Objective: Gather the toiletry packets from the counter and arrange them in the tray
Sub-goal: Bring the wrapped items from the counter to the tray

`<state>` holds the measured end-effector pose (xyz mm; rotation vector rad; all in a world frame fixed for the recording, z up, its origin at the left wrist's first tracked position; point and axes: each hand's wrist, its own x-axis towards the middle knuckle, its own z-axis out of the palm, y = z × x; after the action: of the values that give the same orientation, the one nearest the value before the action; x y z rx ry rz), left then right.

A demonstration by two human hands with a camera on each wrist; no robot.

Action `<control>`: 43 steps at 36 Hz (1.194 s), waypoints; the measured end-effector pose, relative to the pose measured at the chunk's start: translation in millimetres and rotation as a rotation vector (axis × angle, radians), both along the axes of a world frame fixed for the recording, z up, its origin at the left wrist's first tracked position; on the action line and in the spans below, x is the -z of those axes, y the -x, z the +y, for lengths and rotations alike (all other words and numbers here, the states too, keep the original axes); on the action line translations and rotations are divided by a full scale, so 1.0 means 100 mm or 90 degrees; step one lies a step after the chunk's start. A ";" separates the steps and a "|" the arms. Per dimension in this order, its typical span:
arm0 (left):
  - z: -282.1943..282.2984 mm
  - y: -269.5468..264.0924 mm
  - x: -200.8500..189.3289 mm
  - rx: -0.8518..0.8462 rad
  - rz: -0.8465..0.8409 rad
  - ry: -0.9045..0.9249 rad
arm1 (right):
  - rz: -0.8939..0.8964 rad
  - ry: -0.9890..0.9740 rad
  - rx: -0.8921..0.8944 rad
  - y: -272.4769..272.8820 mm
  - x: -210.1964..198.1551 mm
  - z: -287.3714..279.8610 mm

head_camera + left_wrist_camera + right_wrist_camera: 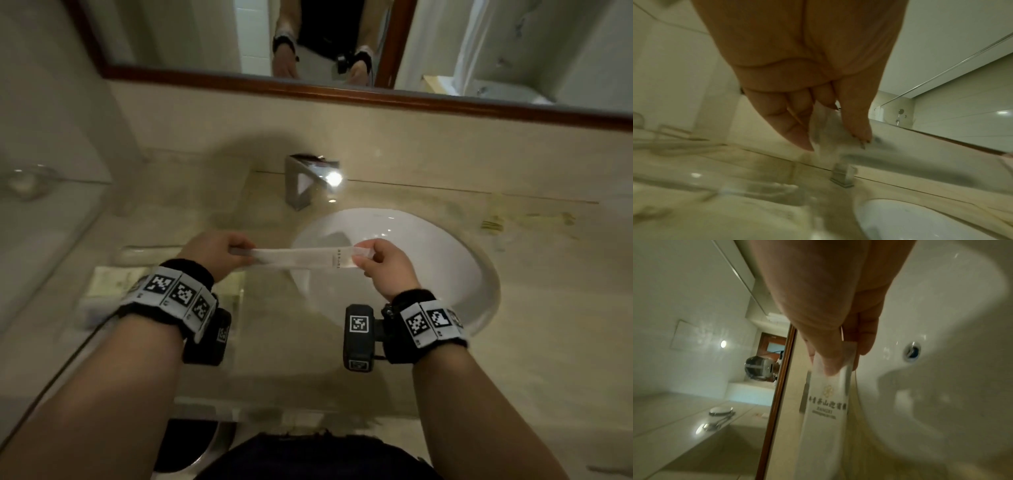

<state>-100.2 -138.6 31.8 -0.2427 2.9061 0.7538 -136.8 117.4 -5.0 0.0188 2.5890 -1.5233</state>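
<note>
A long white toiletry packet (298, 259) with printed lettering is stretched level above the left edge of the sink. My left hand (219, 255) pinches its left end, and my right hand (380, 263) pinches its right end. In the right wrist view the packet (828, 402) runs away from my thumb and fingers, its gold logo and text showing. The left wrist view shows the packet's crumpled clear end (824, 129) held between thumb and fingers. A clear tray (113, 287) holding pale packets lies on the counter under my left wrist.
A white oval sink (445, 260) is set in the beige marble counter, with a chrome faucet (308, 178) behind it. A framed mirror (342, 89) runs along the wall. More packets (493, 222) lie on the counter at the right. A glass dish (27, 181) sits far left.
</note>
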 end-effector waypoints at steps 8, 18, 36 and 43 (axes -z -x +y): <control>-1.05 -0.49 -0.04 -0.056 -0.015 0.067 | 0.025 -0.020 -0.133 -0.29 0.04 -1.04; -1.64 -0.89 0.16 -0.106 -0.074 0.072 | -0.004 -0.115 -0.210 -0.48 0.20 -1.67; -1.87 -0.98 0.32 -0.083 -0.145 0.084 | -0.031 -0.277 -0.310 -0.59 0.39 -1.88; -1.85 -0.98 0.33 -0.087 -0.144 0.091 | -0.023 -0.319 -0.348 -0.55 0.35 -1.86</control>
<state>-2.0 -324.1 -1.5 -0.5120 2.7497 0.4984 -81.5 -68.4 -40.3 -0.5497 2.5705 -0.6728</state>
